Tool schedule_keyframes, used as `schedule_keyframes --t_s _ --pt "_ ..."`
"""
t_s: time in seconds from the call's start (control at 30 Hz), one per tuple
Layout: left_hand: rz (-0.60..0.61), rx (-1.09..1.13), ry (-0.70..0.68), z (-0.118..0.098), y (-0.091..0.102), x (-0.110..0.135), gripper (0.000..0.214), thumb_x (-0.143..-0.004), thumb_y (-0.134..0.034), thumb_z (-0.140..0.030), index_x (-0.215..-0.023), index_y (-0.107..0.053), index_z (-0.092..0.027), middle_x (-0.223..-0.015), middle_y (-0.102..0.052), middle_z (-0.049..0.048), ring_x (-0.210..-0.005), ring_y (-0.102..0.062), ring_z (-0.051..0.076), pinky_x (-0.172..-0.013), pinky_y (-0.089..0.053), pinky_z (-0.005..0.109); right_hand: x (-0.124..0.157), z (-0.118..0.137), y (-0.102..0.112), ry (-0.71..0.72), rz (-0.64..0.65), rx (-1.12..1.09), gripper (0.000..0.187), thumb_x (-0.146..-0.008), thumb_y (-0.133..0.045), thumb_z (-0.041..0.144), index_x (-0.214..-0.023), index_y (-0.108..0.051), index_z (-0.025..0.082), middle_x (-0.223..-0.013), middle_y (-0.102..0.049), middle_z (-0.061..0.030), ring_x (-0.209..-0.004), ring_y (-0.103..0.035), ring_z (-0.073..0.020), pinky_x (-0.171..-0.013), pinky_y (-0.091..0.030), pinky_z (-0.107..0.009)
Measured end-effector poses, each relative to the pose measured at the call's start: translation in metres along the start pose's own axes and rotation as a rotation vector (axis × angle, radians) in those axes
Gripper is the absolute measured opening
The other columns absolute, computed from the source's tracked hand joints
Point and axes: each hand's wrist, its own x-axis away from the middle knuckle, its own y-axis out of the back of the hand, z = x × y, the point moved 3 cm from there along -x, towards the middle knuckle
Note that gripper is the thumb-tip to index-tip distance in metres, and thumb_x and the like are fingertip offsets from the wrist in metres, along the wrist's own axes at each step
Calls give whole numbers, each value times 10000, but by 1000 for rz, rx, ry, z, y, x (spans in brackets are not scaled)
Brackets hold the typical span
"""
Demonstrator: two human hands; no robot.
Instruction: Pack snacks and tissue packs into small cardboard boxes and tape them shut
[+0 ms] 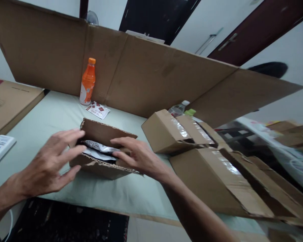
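Note:
A small open cardboard box [108, 171] stands on the pale green cloth, with white printed pouches [98, 147] inside. My left hand [54, 159] is at the box's left end, fingers spread apart and holding nothing, its fingertips close to the rim. Over the right end reaches my right hand [136, 154], its index finger and thumb stretched apart above the opening. A tan piece shows between them, which looks like the end flap; whether the fingers touch it or the pouches I cannot tell.
Behind the box are an orange drink bottle [88, 82] and a flat printed packet [98, 110]. Larger cardboard boxes [204, 181] with clear tape stand at the right. A tall cardboard panel [151, 74] closes off the back. A white device [0, 149] lies at the left edge.

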Motion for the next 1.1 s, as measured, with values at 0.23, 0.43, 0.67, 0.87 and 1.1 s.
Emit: schedule_keyframes --t_s 0.23,0.43,0.67,0.87,1.1 --pt "26 154 313 46 -35 29 775 -967 -622 -393 -1624 -267 -183 -1607 -470 191 -1448 -518 353 -1186 -480 540 3 -43 1 -255 -310 -106 326 -910 -570 284 -1188 -733 235 -1230 -773 -107 -1130 -698 -317 -980 -528 -459" --pt "155 248 123 49 -48 3 350 -1044 -543 -329 -1359 -598 -185 -1422 -665 138 -1412 -561 297 -1221 -439 541 -29 -74 -2 -351 -189 -289 213 -852 -566 263 -910 -759 194 -850 -786 -46 -811 -706 -231 -729 -526 -310" --pt "-80 126 320 56 -56 -8 583 -1017 -550 -359 -1551 -399 -183 -1495 -519 172 -1393 -536 311 -1159 -496 529 27 -37 -10 -38 -79 -391 491 -1065 -421 554 -1209 -769 239 -1377 -719 -98 -1278 -659 -288 -1067 -518 -442" --pt "131 254 252 66 -69 -5 392 -1066 -439 -375 -1357 -667 -241 -1540 -547 102 -1444 -504 318 -1212 -451 512 59 -31 -52 113 -68 20 725 -955 -656 515 -1592 -468 223 -1643 -465 -154 -1558 -363 -362 -1274 -217 -641" --pt "132 167 175 72 -63 26 569 -1045 -508 -396 -1599 -386 -448 -1722 -328 -20 -1485 -489 350 -1098 -569 479 42 -44 -52 176 -53 -75 758 -924 -695 408 -1594 -439 162 -1673 -421 -151 -1610 -255 -305 -1281 -291 -558"
